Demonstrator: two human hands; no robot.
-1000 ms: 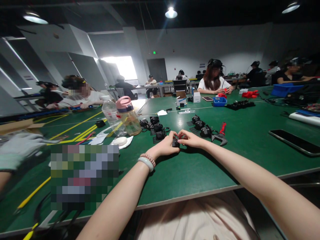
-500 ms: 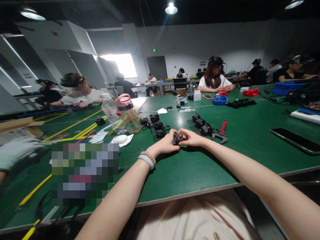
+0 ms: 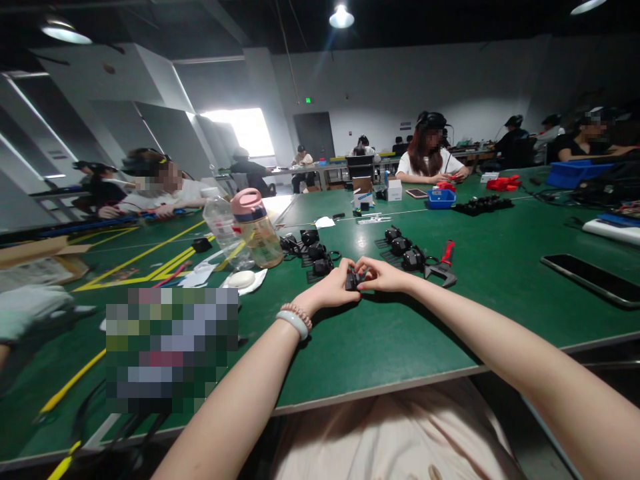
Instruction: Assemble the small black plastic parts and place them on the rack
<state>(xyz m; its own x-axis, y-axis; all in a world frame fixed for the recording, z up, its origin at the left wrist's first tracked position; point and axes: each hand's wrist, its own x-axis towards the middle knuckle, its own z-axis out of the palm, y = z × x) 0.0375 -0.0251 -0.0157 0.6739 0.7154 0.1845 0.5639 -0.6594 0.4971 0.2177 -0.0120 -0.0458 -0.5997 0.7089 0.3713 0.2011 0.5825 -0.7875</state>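
Between my two hands is a small black part (image 3: 352, 280), low over the green table (image 3: 380, 347); its exact kind is too small to make out. My left hand (image 3: 336, 285) is closed around its left side, with a bracelet at the wrist. From the right, the bent fingers of my right hand (image 3: 381, 275) pinch the same part. Just beyond the left hand lies a group of black parts with flat comb-like pieces (image 3: 318, 252). A similar row of black parts (image 3: 400, 245) lies beyond the right hand, beside an adjustable wrench (image 3: 444, 265) with a red handle.
A pink-lidded bottle (image 3: 257, 230) and a clear plastic bottle (image 3: 225, 223) stand at left. On the right lies a phone (image 3: 593, 280). A co-worker's gloved hand (image 3: 35, 310) is at the far left. Across the table sits a person (image 3: 429, 157) near a blue bin (image 3: 441, 199).
Both my hands stay at nearly the same spot on the black part. At the far left, the co-worker's gloved hand has shifted slightly.
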